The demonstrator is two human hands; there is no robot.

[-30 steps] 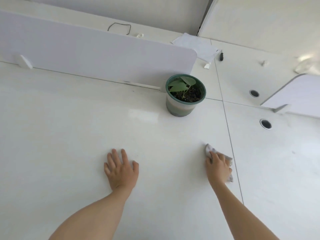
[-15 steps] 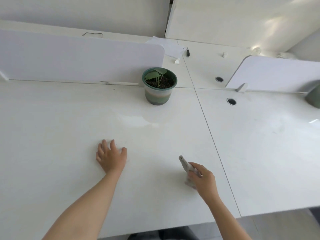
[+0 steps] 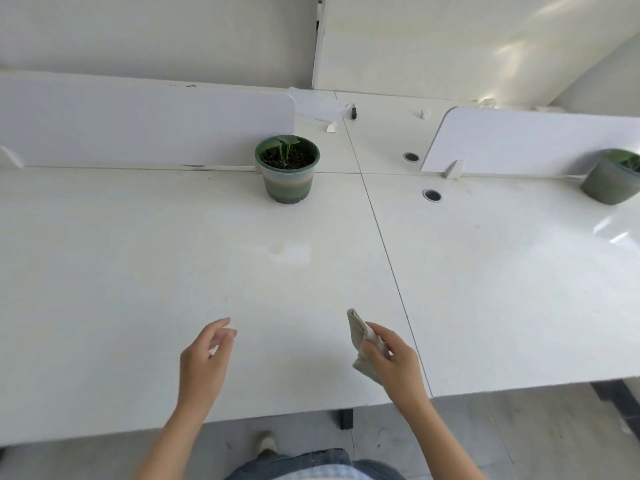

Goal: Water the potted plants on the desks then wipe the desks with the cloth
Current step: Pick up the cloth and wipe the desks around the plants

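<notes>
My right hand (image 3: 394,363) grips the folded beige cloth (image 3: 359,336) just above the near white desk (image 3: 138,271); my left hand (image 3: 204,358) hovers loosely open. Wiping farther, I might topple the green-rimmed plastic plant pot (image 3: 287,178).

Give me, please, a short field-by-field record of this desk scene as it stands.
left hand: fingers relaxed, holds nothing, over the left desk
right hand: grips the cloth, over the left desk
potted plant: upright on the left desk, at the divider end
second potted plant: right desk, cut off by the frame edge
</notes>
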